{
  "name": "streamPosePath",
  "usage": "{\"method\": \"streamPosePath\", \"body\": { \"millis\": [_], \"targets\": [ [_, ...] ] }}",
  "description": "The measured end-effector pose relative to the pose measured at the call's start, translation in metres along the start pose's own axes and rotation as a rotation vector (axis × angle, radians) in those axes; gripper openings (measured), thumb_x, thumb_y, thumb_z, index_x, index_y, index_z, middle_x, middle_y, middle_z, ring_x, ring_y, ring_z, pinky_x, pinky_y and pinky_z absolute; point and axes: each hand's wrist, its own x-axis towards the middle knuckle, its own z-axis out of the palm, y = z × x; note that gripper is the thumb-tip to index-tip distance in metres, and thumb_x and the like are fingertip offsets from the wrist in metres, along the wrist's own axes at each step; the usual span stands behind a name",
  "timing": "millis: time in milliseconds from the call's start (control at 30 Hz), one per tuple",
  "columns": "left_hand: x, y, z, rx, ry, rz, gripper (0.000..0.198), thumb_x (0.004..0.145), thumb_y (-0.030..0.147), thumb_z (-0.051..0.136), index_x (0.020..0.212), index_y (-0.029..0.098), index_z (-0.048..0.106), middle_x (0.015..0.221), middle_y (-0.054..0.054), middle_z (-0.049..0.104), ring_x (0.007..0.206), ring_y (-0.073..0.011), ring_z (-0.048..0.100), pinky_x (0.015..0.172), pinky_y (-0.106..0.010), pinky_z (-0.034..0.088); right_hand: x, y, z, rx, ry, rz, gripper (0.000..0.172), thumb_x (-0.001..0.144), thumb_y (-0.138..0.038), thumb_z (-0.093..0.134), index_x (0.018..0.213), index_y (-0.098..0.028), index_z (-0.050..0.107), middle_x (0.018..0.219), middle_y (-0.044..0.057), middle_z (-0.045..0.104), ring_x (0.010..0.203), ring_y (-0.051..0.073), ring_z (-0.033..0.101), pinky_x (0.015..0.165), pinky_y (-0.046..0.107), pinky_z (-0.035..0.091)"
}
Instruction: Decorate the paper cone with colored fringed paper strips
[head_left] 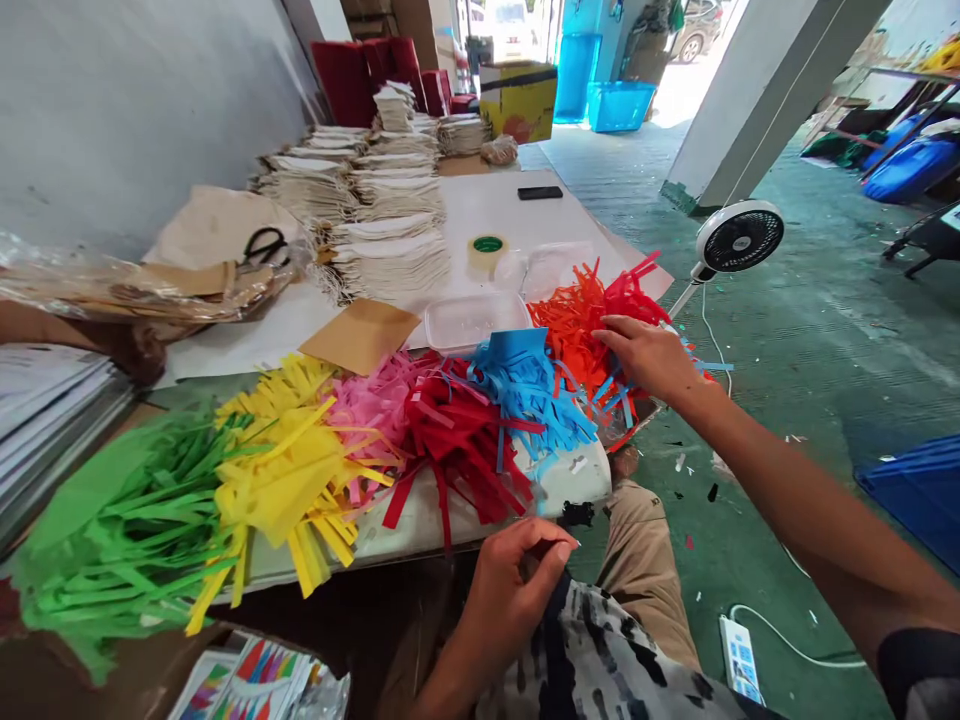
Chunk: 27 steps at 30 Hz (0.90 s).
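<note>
Piles of cut paper fringe lie along the table's near edge: green (127, 520), yellow (289, 465), pink (375, 400), red (457, 435), blue (525, 385) and orange (577, 320). My right hand (649, 355) reaches out with its fingers stretched flat onto the orange pile. My left hand (517, 575) hangs below the table edge, above my lap, with fingertips pinched together; whether they hold anything is hidden.
A clear plastic tray (469, 320), brown card (364, 335), tape roll (487, 250), scissors (266, 245), phone (540, 192) and stacks of cream cloth bags (390, 200) sit further back. A white fan (739, 238) stands on the floor at right, a power strip (741, 655) by my leg.
</note>
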Motion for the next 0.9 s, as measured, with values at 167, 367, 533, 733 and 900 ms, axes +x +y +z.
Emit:
{"method": "streamPosePath", "body": {
  "millis": [167, 367, 533, 733, 900],
  "targets": [
    [0.002, 0.002, 0.005, 0.002, -0.033, -0.011, 0.027, 0.102, 0.039, 0.061, 0.094, 0.021, 0.079, 0.092, -0.004, 0.078, 0.085, -0.0189, 0.070, 0.079, -0.027, 0.047, -0.004, 0.000, 0.009, -0.141, -0.102, -0.152, 0.041, 0.100, -0.013, 0.048, 0.132, -0.018, 0.073, 0.142, 0.015, 0.063, 0.122, 0.029, 0.060, 0.097, 0.038, 0.050],
    [0.003, 0.008, 0.008, 0.009, -0.042, 0.014, 0.024, 0.101, 0.035, 0.061, 0.095, 0.021, 0.080, 0.090, -0.004, 0.078, 0.084, -0.0177, 0.070, 0.078, -0.026, 0.046, -0.001, -0.001, 0.007, -0.189, -0.079, -0.263, 0.027, 0.096, -0.015, 0.061, 0.116, -0.015, 0.079, 0.137, 0.016, 0.066, 0.113, 0.031, 0.060, 0.093, 0.041, 0.049],
    [0.001, 0.007, 0.008, 0.012, -0.022, 0.034, 0.021, 0.099, 0.030, 0.062, 0.094, 0.021, 0.080, 0.090, -0.003, 0.078, 0.084, -0.0164, 0.070, 0.078, -0.025, 0.046, -0.008, 0.003, 0.007, -0.214, 0.007, -0.284, 0.021, 0.100, -0.017, 0.060, 0.109, -0.016, 0.079, 0.133, 0.015, 0.069, 0.108, 0.031, 0.062, 0.091, 0.043, 0.048],
    [-0.003, 0.009, 0.011, 0.017, -0.027, 0.041, 0.021, 0.100, 0.031, 0.062, 0.093, 0.021, 0.079, 0.088, -0.002, 0.077, 0.081, -0.0154, 0.068, 0.076, -0.025, 0.046, -0.032, -0.005, 0.001, -0.138, 0.113, -0.376, 0.026, 0.105, -0.022, 0.056, 0.119, -0.023, 0.077, 0.140, 0.010, 0.068, 0.118, 0.029, 0.062, 0.100, 0.044, 0.048],
    [-0.005, 0.010, 0.014, 0.006, -0.044, 0.042, 0.020, 0.099, 0.029, 0.062, 0.094, 0.021, 0.080, 0.088, -0.002, 0.077, 0.081, -0.0150, 0.068, 0.076, -0.024, 0.045, -0.042, -0.011, 0.004, 0.016, 0.015, -0.389, 0.045, 0.096, -0.009, 0.054, 0.136, -0.020, 0.070, 0.140, 0.011, 0.068, 0.119, 0.026, 0.065, 0.100, 0.041, 0.050]
  ]
}}
